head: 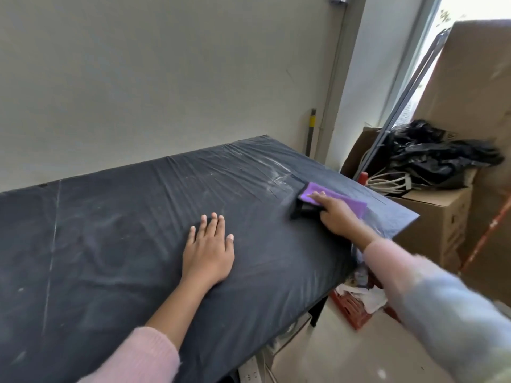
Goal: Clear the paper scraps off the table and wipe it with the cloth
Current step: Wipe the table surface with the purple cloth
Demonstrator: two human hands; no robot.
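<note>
A table (110, 244) covered in wrinkled black sheeting fills the left and middle of the head view, with pale dusty smears near its far right corner. My right hand (336, 212) presses a purple cloth (345, 201) flat on the table near the right edge, fingers stretched over it. A dark patch (304, 210) shows just left of the cloth under the hand; what it is I cannot tell. My left hand (208, 251) lies flat, fingers spread, on the sheeting near the front middle. No paper scraps show on the tabletop.
A red crate (352, 306) holding white crumpled paper stands on the floor under the table's right end. Cardboard boxes (442, 217) with black plastic bags (439, 156) and cables stand to the right. A pale wall runs behind the table.
</note>
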